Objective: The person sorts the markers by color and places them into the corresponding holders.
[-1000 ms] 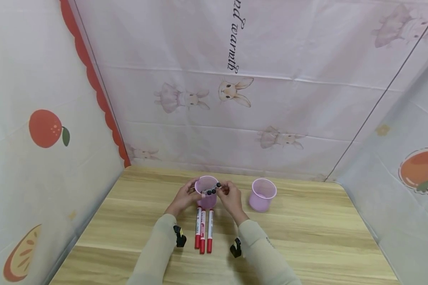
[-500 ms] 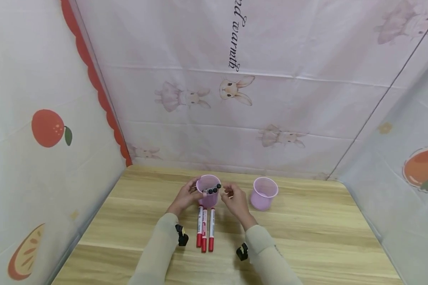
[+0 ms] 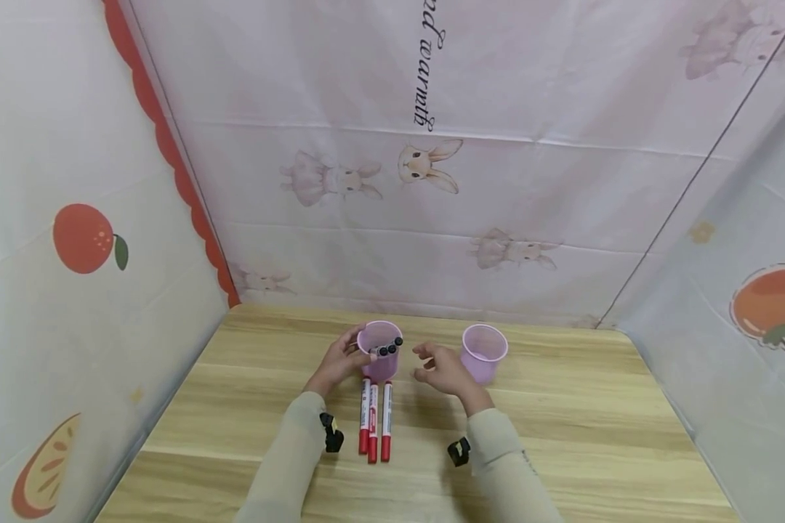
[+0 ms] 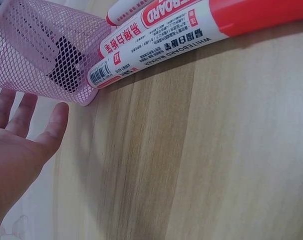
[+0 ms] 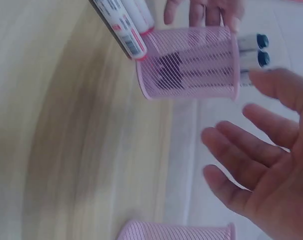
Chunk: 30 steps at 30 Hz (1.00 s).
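- Left hand [image 3: 339, 365] curled round the left cup [image 3: 381, 369], thumb at the rim; probably bracing light mesh against the markers' lean.
- Right hand [image 3: 443, 369] in the gap between the cups, fingers apart and loosely bent, nothing held.
- Left cup upright near the table's [image 3: 562, 421] far edge, left of its middle. Right cup [image 3: 484, 372] along the same edge, nearer the far right corner.
- Black-capped markers [image 3: 392, 349], three caps showing, lean in the left cup; they overtop the rim, likely too long to sit within.
- Red markers [image 3: 373, 423], three, lie side by side below that cup, caps towards the near edge; perhaps lined up for easy reach.
- Cups: pink open mesh, pale rims. Red markers: white barrels, red caps, "WHITEBOARD MARKER" print on one.
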{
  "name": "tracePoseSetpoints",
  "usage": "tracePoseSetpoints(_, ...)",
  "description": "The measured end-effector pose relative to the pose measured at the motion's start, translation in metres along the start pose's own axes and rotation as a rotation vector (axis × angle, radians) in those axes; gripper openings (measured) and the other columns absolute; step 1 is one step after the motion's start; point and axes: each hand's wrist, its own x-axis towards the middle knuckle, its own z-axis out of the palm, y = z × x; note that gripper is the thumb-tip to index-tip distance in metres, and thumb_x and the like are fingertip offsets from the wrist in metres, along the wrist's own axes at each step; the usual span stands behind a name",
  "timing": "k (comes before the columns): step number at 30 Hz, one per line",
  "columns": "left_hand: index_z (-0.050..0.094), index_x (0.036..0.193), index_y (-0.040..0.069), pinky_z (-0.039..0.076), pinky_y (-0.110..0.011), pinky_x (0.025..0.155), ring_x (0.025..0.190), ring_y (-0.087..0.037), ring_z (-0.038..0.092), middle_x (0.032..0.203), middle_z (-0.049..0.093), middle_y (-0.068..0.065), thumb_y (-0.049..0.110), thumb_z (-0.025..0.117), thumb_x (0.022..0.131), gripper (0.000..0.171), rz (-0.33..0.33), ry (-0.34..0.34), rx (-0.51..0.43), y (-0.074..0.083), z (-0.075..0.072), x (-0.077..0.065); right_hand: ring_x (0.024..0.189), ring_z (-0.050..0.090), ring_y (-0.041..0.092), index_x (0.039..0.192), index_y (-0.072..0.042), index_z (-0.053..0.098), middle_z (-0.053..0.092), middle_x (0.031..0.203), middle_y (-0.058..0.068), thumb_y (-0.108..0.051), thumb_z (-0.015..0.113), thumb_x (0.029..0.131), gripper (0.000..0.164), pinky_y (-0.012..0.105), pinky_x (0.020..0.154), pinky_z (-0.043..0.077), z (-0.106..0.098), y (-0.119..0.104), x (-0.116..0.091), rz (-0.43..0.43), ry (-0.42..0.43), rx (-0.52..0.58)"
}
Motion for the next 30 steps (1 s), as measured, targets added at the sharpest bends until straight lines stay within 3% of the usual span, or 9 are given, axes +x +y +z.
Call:
tracePoseSetpoints(4, 0.042, 0.139, 0.017, 0.038, -0.044, 0.098, 0.123, -0.03, 0.042, 0.137, 0.045, -0.009, 0.003, 0.075, 0.074, 0.074, 0.001, 0.003, 0.006, 0.0, -0.001, 0.0, 0.098, 0.056, 0.042, 0.118, 0.005, 0.056, 0.058, 0.116, 0.021, -0.011, 0.069, 0.08, 0.043, 0.044, 0.082, 0.049, -0.009, 0.002, -0.004, -0.009, -0.085, 0.006)
tracePoseSetpoints(8, 0.038, 0.141, 0.011, 0.034, -0.048, 0.1, 0.125, -0.035, 0.038, 0.139, 0.042, -0.015, 0.003, 0.074, 0.076, 0.075, -0.002, -0.037, -0.017, 0.01, -0.002, -0.004, 0.098, 0.056, 0.042, 0.118, 0.006, 0.055, 0.057, 0.117, 0.022, -0.011, 0.068, 0.079, 0.044, 0.045, 0.082, 0.049, -0.013, 0.006, -0.009, -0.028, -0.103, -0.033)
tracePoseSetpoints(13, 0.032, 0.143, 0.004, 0.034, -0.05, 0.1, 0.126, -0.04, 0.035, 0.14, 0.037, -0.02, 0.001, 0.072, 0.077, 0.077, -0.002, -0.076, -0.028, 0.02, -0.002, -0.009, 0.098, 0.057, 0.041, 0.118, 0.004, 0.056, 0.057, 0.116, 0.021, -0.014, 0.069, 0.079, 0.045, 0.047, 0.083, 0.048, -0.018, 0.007, -0.012, -0.022, -0.084, -0.04)
tracePoseSetpoints(21, 0.035, 0.143, 0.014, 0.04, -0.047, 0.095, 0.125, -0.035, 0.039, 0.14, 0.04, -0.014, 0.01, 0.075, 0.077, 0.078, 0.014, -0.034, 0.042, -0.002, -0.003, -0.003, 0.101, 0.055, 0.041, 0.119, 0.004, 0.056, 0.057, 0.118, 0.02, -0.014, 0.071, 0.079, 0.047, 0.045, 0.085, 0.047, -0.021, 0.009, -0.021, 0.023, -0.072, 0.002)
tracePoseSetpoints(27, 0.031, 0.145, 0.013, 0.037, -0.048, 0.097, 0.127, -0.036, 0.036, 0.142, 0.037, -0.014, 0.008, 0.073, 0.078, 0.08, 0.014, -0.044, 0.039, -0.001, -0.003, -0.002, 0.098, 0.056, 0.04, 0.118, 0.005, 0.056, 0.058, 0.116, 0.02, -0.013, 0.073, 0.078, 0.047, 0.044, 0.085, 0.047, -0.02, 0.017, -0.029, 0.021, -0.021, 0.036)
tracePoseSetpoints(30, 0.028, 0.146, 0.009, 0.035, -0.049, 0.098, 0.127, -0.039, 0.034, 0.143, 0.034, -0.018, 0.006, 0.072, 0.079, 0.08, 0.029, -0.06, 0.033, 0.007, -0.002, -0.005, 0.098, 0.057, 0.037, 0.118, 0.004, 0.057, 0.059, 0.115, 0.017, -0.012, 0.073, 0.078, 0.046, 0.044, 0.085, 0.047, -0.021, 0.019, -0.033, 0.038, 0.008, 0.043)
